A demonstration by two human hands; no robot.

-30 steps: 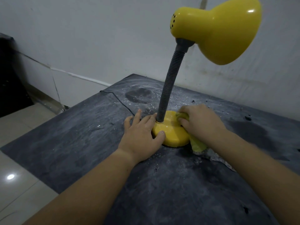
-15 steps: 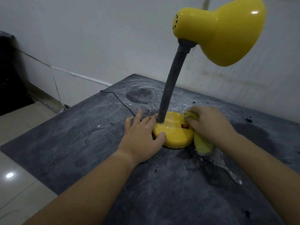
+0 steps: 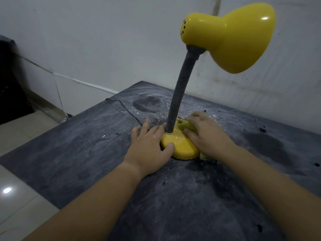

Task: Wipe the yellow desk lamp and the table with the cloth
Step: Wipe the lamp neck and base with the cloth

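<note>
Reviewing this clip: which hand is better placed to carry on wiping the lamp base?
Right. The right hand already presses the cloth onto the lamp base beside the neck. The left hand holds no cloth; it lies on the base's other side, apparently steadying it.

The lamp [image 3: 184,145] stands upright on the dusty dark table [image 3: 86,150], with a glossy yellow shade, grey ribbed neck and round base. The yellow-green cloth [image 3: 186,125] lies bunched on the base's right side.

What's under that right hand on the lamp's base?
A yellow-green cloth pressed onto the lamp base by the right hand. The hand covers most of it; only its edges show.
</note>
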